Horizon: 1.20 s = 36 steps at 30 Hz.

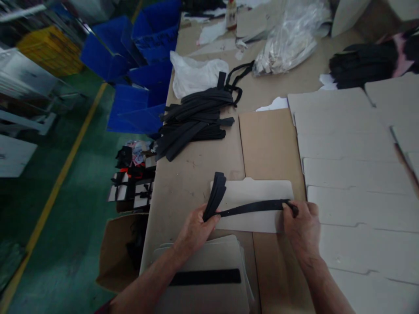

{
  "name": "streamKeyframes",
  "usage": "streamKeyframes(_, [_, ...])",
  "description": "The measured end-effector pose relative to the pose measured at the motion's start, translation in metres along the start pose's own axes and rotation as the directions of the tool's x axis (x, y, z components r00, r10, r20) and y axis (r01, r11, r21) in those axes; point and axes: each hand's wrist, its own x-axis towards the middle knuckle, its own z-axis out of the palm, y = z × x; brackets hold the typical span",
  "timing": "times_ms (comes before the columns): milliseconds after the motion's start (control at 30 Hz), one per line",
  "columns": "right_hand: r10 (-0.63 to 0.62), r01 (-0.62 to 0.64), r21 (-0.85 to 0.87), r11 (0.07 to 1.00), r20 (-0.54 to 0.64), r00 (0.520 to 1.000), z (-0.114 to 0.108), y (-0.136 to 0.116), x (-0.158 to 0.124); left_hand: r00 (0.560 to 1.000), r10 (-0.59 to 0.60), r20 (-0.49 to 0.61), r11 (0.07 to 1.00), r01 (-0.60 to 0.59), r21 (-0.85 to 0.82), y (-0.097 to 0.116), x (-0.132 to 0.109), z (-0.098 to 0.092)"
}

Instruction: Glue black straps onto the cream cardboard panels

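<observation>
A small bundle of black strips [216,192] is gripped in my left hand [198,226], its fingers closed. One black strip [252,207] stretches from there to my right hand [303,224], whose thumb and fingers pinch its far end. Beneath the stretched strip lies a pale card [258,192] with a small tab on its upper edge. Nearer to me, below my left hand, is a stack of pale cards [206,257] with a black strip [206,277] across the top one.
Rows of overlapping pale cards [353,174] cover the right side. Farther back are a pile of black strips [196,117], a white bag [198,74] and a clear plastic bag [288,39]. Left of the table stand blue bins [131,104] and an open cardboard box [111,253].
</observation>
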Motion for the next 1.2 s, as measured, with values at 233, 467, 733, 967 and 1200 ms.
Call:
streamKeyframes(233, [-0.032, 0.032, -0.010, 0.999, 0.001, 0.999, 0.002, 0.001, 0.000, 0.991, 0.013, -0.132, 0.982, 0.012, 0.186, 0.003, 0.025, 0.002])
streamKeyframes(467, [-0.049, 0.049, -0.037, 0.998, 0.002, 0.999, 0.003, 0.004, 0.000, 0.987, 0.015, -0.159, 0.966, 0.027, 0.259, -0.002, 0.037, 0.009])
streamKeyframes(733, [-0.045, 0.045, -0.031, 0.999, -0.005, 0.999, 0.004, 0.005, 0.000, 0.986, 0.014, -0.167, 0.950, 0.039, 0.308, -0.002, 0.041, 0.012])
streamKeyframes(967, [-0.042, 0.042, -0.034, 0.999, 0.006, 0.999, 0.003, 0.005, 0.001, 0.982, 0.031, -0.187, 0.936, 0.037, 0.350, -0.006, 0.041, 0.014])
streamKeyframes(1200, [-0.055, 0.057, -0.031, 0.998, 0.034, 0.998, 0.005, 0.004, 0.000, 0.944, 0.166, -0.286, 0.914, -0.039, 0.404, -0.012, 0.042, 0.019])
